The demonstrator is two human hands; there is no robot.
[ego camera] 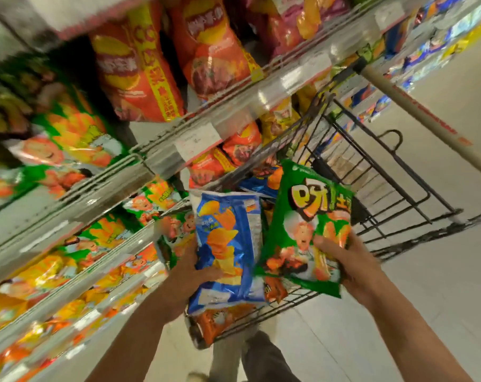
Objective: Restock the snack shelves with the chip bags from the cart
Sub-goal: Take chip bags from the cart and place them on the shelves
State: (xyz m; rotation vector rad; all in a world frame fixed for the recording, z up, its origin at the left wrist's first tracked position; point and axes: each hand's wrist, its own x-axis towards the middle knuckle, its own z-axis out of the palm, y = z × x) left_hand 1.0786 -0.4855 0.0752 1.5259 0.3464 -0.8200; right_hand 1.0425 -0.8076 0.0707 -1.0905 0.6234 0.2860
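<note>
My left hand (191,274) grips a blue chip bag (228,244) by its lower left edge, thumb across the front. My right hand (346,260) holds a green chip bag (305,224) at its lower right corner, thumb on the front. Both bags hang above the black wire cart (371,172), which holds more bags, among them an orange bag (214,321) at its near end. The snack shelves (101,188) run along the left, filled with green and orange bags; large red bags (140,78) stand on the upper shelf.
The cart's handle bar (426,117) slants across the upper right. Pale floor tiles (426,271) lie to the right of the cart. My legs and a shoe (250,362) show below the cart. More shelving (440,31) stands far off in the aisle.
</note>
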